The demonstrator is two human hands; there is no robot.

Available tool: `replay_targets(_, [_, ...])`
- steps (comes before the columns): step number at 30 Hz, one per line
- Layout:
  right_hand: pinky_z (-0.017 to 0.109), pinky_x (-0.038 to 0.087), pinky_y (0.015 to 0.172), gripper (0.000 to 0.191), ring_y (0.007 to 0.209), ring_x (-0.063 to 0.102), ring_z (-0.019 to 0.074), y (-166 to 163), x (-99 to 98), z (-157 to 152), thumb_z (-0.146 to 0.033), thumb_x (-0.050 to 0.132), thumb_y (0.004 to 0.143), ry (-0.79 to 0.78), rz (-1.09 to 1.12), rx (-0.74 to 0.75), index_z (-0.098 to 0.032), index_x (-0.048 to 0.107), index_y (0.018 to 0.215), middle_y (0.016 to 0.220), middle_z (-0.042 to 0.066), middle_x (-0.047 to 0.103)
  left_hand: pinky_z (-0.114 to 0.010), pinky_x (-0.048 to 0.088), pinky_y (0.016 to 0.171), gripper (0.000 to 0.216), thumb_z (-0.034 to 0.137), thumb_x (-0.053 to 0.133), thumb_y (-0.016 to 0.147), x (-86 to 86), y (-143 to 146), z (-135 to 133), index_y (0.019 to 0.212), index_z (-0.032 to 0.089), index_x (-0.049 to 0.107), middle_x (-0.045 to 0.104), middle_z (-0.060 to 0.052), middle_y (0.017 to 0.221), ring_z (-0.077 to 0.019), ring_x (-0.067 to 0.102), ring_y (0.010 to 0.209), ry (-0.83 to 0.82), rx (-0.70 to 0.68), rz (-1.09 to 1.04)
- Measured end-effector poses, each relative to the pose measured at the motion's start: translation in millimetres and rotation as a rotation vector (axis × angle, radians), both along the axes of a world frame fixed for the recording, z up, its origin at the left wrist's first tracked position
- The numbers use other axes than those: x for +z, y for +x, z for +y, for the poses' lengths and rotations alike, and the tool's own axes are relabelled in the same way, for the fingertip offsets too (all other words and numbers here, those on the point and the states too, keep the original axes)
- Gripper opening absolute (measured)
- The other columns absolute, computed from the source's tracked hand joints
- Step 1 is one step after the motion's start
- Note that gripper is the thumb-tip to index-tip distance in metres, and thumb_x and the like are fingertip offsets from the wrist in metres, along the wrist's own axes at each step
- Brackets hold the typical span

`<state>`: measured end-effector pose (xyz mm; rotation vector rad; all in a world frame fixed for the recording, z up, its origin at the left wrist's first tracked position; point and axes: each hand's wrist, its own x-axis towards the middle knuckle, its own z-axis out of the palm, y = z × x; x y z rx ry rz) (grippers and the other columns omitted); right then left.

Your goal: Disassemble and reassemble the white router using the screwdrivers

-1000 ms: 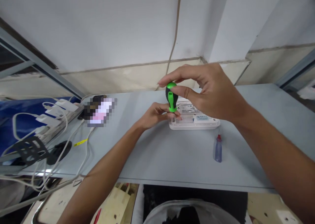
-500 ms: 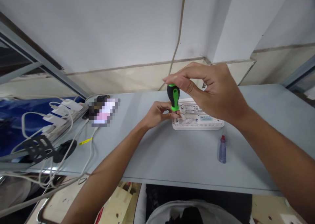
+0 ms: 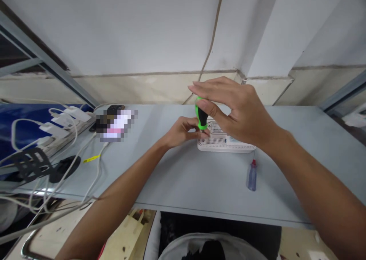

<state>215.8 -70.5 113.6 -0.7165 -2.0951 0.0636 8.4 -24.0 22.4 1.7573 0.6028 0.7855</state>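
Note:
A black and green screwdriver (image 3: 203, 117) stands upright with its lower end at the left part of a white plastic device (image 3: 219, 147). This device lies flat, has rows of small vent holes, and carries a printed label. My left hand (image 3: 182, 132) pinches the screwdriver's shaft just below the handle; the tip is hidden by the fingers. Over the handle's top reaches my right hand (image 3: 241, 109), its thumb against the grip and its other fingers stretched across the end. A second screwdriver with a clear purplish handle (image 3: 252, 178) lies in front of the device's right end.
The grey table (image 3: 171, 183) runs along a wall (image 3: 137, 88). At the left are a phone (image 3: 118, 126) with a blurred screen, a power strip with white chargers (image 3: 54, 129), loose white cables (image 3: 98, 168) and a black stand (image 3: 64, 168). A metal post (image 3: 65, 75) rises at the back left.
My right hand's fingers have straightened and spread over the handle's end. The screwdriver's handle has turned, showing more black in front. The whole view has shifted slightly.

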Motion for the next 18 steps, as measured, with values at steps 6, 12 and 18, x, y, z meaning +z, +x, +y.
replay_targets(6, [0.051,0.057,0.104,0.029,0.121,0.069,0.0312,4,2.5,1,-0.032,0.057,0.106,0.12,-0.065,-0.065,-0.022,0.076,0.125,0.121,0.008,0.079,-0.04,0.055,0.071,0.028,0.04,0.096,0.072,-5.0,12,-9,0.075,0.023,0.074,0.074,-0.002,0.077,-0.0207,0.066,0.075,0.039,0.151,-0.032])
replay_targets(12, [0.053,0.057,0.106,0.031,0.123,0.069,0.0321,5,3.3,-2,-0.028,0.055,0.106,0.104,-0.085,-0.074,-0.016,0.074,0.128,0.128,0.012,0.076,-0.04,0.054,0.072,0.027,0.048,0.087,0.08,-5.7,0,8,0.081,0.023,0.075,0.074,-0.002,0.081,-0.0222,0.068,0.079,0.124,0.033,-0.019])
replay_targets(18, [0.049,0.058,0.087,0.027,0.098,0.072,0.0281,5,9.9,2,-0.025,0.052,0.104,-0.002,-0.051,-0.102,-0.021,0.078,0.11,0.103,0.008,0.08,-0.057,0.059,0.088,0.012,0.021,0.082,0.084,37.0,38,-58,0.095,0.019,0.078,0.079,-0.01,0.099,-0.0356,0.073,0.094,0.264,0.382,0.268])
